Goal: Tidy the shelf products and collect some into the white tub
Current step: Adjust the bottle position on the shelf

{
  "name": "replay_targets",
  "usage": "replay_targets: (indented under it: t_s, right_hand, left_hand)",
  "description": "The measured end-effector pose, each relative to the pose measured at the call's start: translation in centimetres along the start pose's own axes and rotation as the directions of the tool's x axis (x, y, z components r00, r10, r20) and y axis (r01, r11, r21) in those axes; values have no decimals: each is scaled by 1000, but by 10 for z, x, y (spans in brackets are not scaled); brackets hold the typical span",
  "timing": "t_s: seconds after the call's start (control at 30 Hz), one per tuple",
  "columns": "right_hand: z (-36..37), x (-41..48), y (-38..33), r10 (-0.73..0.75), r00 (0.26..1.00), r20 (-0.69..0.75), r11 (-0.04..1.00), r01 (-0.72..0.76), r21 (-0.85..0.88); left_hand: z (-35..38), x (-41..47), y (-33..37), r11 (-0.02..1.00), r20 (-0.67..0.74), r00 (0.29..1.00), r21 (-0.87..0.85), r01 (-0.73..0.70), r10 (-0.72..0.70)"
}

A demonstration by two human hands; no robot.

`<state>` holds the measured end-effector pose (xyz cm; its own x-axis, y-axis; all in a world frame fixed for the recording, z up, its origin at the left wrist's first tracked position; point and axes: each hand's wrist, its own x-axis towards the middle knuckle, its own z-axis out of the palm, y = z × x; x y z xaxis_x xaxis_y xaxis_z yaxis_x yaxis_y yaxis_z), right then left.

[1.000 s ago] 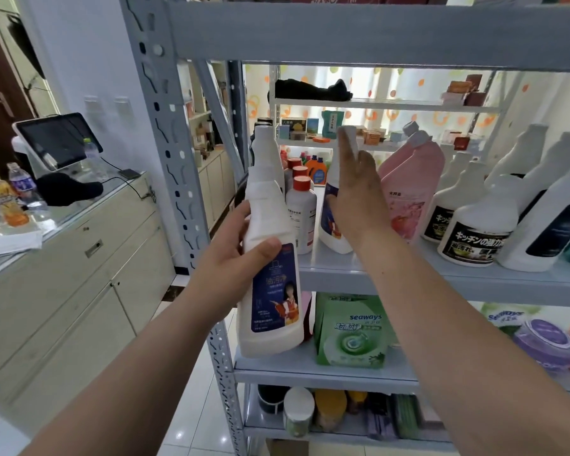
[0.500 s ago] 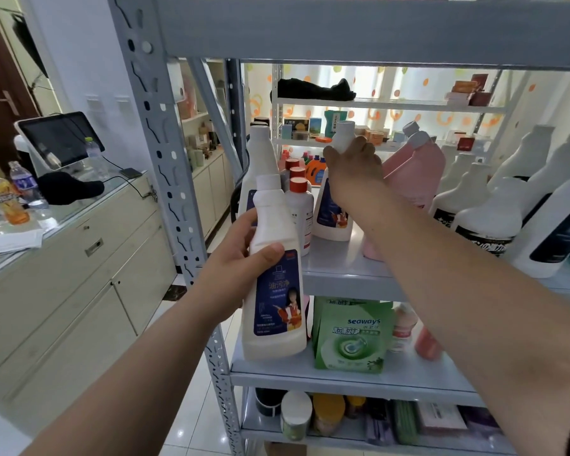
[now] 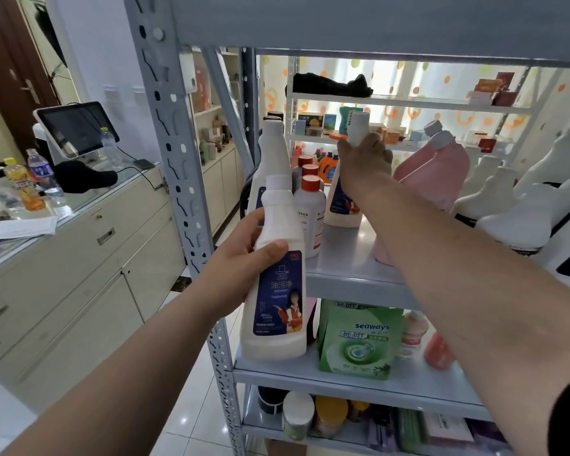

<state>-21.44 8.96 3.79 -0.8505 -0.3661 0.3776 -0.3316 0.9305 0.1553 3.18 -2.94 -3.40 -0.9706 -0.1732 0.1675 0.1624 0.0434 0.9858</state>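
left grip (image 3: 241, 268) clamped on blue-label bottle (image 3: 278, 291), upright | right grip (image 3: 366, 166) clamped round neck of twin bottle (image 3: 341, 210), standing on shelf (image 3: 349, 255) near pink jug (image 3: 436, 172) | desk (image 3: 89, 199) at left

Just the one camera, up on the person's head, faces the metal shelf rack (image 3: 349, 258) from close by its front left post (image 3: 168, 133), tilted slightly downward.

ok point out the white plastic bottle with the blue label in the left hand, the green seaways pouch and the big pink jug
white blue-label bottle (image 3: 278, 291), head view, on its label
green seaways pouch (image 3: 359, 347), head view, front panel
big pink jug (image 3: 438, 176), head view, its side
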Motion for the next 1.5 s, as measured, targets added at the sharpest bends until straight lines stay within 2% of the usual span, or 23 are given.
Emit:
replay_targets:
  t_s: [0.13, 0.2, 0.27, 0.3, 0.33, 0.4, 0.47, 0.5, 0.53, 0.6, 0.67, 0.77, 0.83, 0.87, 0.97, 1.07, 1.17, 1.23, 1.3, 1.37, 1.43, 1.5]
  right_hand:
    - [-7, -16, -1, 2, 1000, 12, 997, -3, 81]
    - [-12, -40, 1, -9, 998, -62, 975, 22, 222]
    - [-11, -74, 7, -4, 982, -187, 876, 94, 473]
    - [-9, -94, 9, 23, 980, -200, 754, 114, 647]
    - [-7, -117, 9, 64, 984, -163, 583, 96, 806]
    - [0, -162, 2, 142, 990, -12, 144, -8, 990]
    - [10, -200, -12, 106, 970, 217, -305, -176, 936]
    - [15, -215, -19, 14, 944, 329, -453, -287, 844]
    - [22, -225, -26, -106, 900, 423, -524, -412, 745]
    - [26, -245, -37, -353, 776, 523, -541, -625, 563]
    - [28, -261, -42, -538, 663, 521, -527, -747, 405]
    - [39, -275, -43, -731, 610, 306, -528, -789, 313]
    - [41, -280, -44, -734, 618, 281, -538, -782, 314]
    - [42, -282, -45, -709, 644, 287, -551, -760, 345]
    - [41, -286, -42, -491, 802, 340, -564, -590, 578]
    - [38, -288, -34, -296, 899, 322, -451, -429, 782]
    - [30, -297, -31, -177, 946, 273, -309, -317, 897]
    - [24, -304, -35, -114, 966, 232, -223, -253, 941]
    - [21, -313, -42, -110, 972, 209, -170, -225, 959]
    - [21, -321, -47, -171, 963, 210, -218, -245, 945]
    - [24, -329, -51, -295, 923, 246, -328, -339, 881]
    - [25, -335, -56, -410, 861, 299, -397, -464, 792]
  left_hand:
    - [1, -1, 0, 999, -23, 1000, -40, 20, -20]
    - [2, -2, 2, 997, -43, 998, -68, 37, -40]
    - [4, -1, 3, 994, -69, 996, -96, 54, -61]
    - [5, -1, 5, 992, -84, 994, -111, 67, -76]
    - [6, -2, 6, 990, -100, 991, -117, 78, -90]
    - [10, -3, 9, 992, -137, 986, -94, 79, -91]
    - [16, -5, 11, 997, -184, 981, -50, 59, -67]
    - [19, -5, 11, 997, -204, 977, -47, 54, -63]
    - [23, -6, 10, 997, -219, 973, -57, 60, -72]
    - [31, -7, 8, 986, -231, 964, -133, 106, -134]
    - [38, -9, 7, 959, -245, 949, -249, 138, -200]
    - [44, -12, 1, 943, -322, 926, -322, 88, -196]
    - [47, -15, -1, 943, -328, 926, -324, 75, -187]
    - [46, -18, -3, 963, -303, 941, -257, 74, -153]
    - [46, -43, -7, 995, -217, 975, 69, 65, -49]
    - [45, -74, -28, 987, -63, 997, 153, 46, -37]
    - [44, -97, -56, 985, -46, 999, 170, 29, -21]
    - [52, -110, -68, 987, -100, 995, 158, 29, -13]
    - [61, -120, -72, 991, -234, 972, 137, 13, 19]
    - [64, -128, -75, 994, -364, 931, 107, 0, 39]
    - [65, -135, -71, 997, -431, 899, -41, 72, -82]
    - [66, -142, -67, 922, -374, 868, -329, 206, -328]
